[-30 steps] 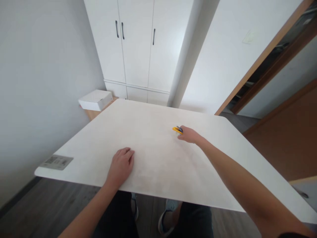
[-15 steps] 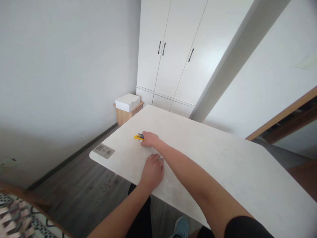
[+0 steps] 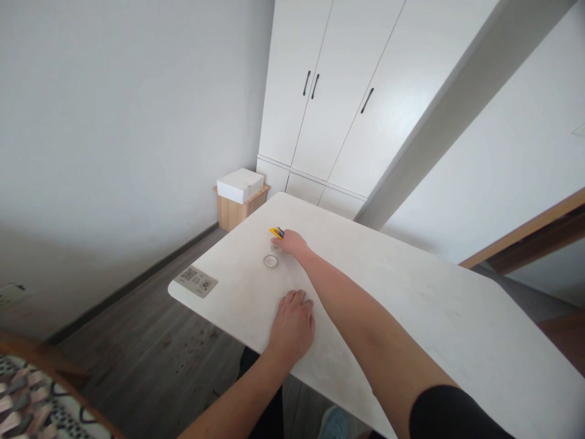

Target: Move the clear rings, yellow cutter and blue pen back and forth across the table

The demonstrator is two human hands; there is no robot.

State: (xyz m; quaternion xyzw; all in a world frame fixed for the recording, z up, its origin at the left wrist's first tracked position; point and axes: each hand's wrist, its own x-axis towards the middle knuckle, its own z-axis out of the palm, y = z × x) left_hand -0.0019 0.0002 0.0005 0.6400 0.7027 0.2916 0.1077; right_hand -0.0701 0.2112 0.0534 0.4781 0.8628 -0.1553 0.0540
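My right hand (image 3: 292, 241) reaches over the far left part of the white table, fingers closed round a yellow utility knife (image 3: 276, 233). Something dark blue pokes out beside the knife, too small to name. Just below the fingers lies a pale round ring-like disc (image 3: 270, 261). A second round piece (image 3: 275, 248) shows partly under the hand; whether the fingers touch it I cannot tell. My left hand (image 3: 294, 320) rests palm down near the table's front edge, fingers a little bent on the surface, holding nothing.
The white table (image 3: 388, 292) has a grey printed label (image 3: 196, 280) at its left corner. A white box (image 3: 240, 185) stands on a small wooden cabinet (image 3: 231, 213) behind it. A tall white wardrobe (image 3: 338, 97) is at the back. Patterned cloth (image 3: 41, 396) shows at lower left.
My right hand has moved farther away across the table with the knife. The round disc now lies uncovered, with the second piece beside it. My left hand stays resting; the view has shifted slightly.
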